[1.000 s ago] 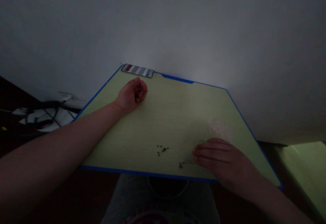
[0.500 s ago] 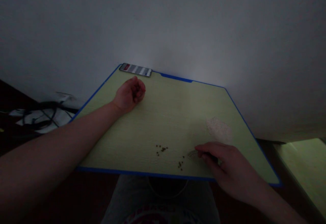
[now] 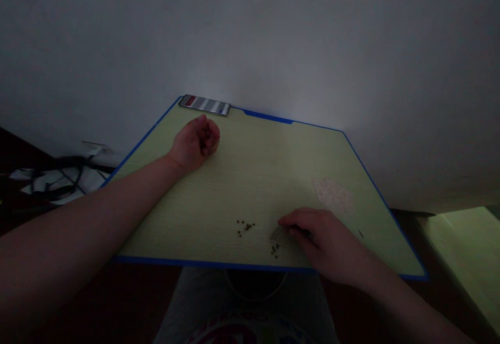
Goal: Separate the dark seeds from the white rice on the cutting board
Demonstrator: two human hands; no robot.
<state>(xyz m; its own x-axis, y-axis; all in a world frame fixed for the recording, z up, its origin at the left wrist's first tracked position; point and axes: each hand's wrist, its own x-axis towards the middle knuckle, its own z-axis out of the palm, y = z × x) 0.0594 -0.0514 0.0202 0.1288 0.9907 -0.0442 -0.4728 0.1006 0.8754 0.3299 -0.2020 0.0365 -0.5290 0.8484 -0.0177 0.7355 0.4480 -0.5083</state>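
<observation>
My left hand (image 3: 195, 144) rests on its side on the pale yellow board (image 3: 187, 219), fingers loosely curled in, with nothing visible in them. My right hand (image 3: 328, 242) is closed around a thin greyish tool (image 3: 276, 233). Its flared, fork-like end points left, blurred, so its exact kind is unclear. Just below that end lie several small dark grains (image 3: 275, 251). Another loose group of dark grains (image 3: 247, 226) lies a little further left. Behind my right hand spreads a flat patch of pale, rice-like grains (image 3: 334, 196).
A phone (image 3: 204, 105) with a lit screen lies at the board's far left corner. A small dark sliver (image 3: 361, 234) lies right of my right hand. The wall (image 3: 273, 36) meets the far edge. Dark cables (image 3: 58, 177) lie at the left.
My right hand has moved left with the tool, whose end is now above the nearer dark grains. The dark sliver on the right has come into sight. My left hand stays put.
</observation>
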